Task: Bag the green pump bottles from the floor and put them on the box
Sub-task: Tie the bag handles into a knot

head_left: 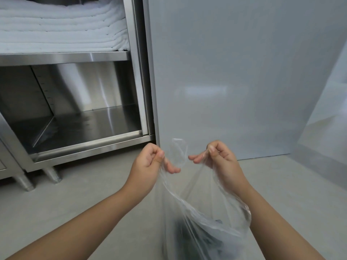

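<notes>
No text, label, brand, number or sign can be read anywhere in this view; the steel cabinet (75, 102), the grey panel (234, 76) beside it, the stacked white cloths (62, 29) and the clear plastic bag (202, 218) all show plain surfaces, and whatever lies dark inside the bag is too blurred to show any print

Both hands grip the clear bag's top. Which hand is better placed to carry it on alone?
Probably the right hand: the bag hangs mostly beneath it, while the left hand pinches only one edge.
</notes>
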Demonstrator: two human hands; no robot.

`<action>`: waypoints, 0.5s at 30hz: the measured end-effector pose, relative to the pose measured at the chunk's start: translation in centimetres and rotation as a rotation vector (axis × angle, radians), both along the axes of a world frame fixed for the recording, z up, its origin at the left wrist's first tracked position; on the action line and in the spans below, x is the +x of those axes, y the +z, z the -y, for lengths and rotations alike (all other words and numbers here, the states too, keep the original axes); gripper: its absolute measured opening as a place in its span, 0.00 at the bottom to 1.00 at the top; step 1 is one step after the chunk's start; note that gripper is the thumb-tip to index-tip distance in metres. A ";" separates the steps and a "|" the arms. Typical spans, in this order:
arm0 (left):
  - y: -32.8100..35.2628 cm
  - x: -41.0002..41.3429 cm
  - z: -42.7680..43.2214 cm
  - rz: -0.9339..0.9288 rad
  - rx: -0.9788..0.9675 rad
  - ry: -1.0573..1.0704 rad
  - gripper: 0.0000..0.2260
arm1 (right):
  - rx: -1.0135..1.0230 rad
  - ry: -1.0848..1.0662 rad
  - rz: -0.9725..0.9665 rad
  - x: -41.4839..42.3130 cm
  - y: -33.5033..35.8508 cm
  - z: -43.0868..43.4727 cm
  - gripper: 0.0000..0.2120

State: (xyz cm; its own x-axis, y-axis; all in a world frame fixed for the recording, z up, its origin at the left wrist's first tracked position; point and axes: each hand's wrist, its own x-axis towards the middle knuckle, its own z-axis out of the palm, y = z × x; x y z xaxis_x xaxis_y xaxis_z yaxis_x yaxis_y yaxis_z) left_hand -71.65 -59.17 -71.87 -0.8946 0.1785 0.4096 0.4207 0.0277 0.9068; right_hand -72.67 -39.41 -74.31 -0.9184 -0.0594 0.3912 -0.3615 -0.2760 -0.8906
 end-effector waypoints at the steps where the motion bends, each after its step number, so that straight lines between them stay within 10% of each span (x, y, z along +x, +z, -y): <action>1: 0.0 0.1 -0.1 0.022 -0.015 0.009 0.09 | -0.005 0.020 0.009 0.2 0.1 0.1 0.18; 15: -1.3 0.4 -1.9 0.252 0.036 -0.108 0.11 | 0.147 0.057 0.148 0.9 0.4 3.9 0.08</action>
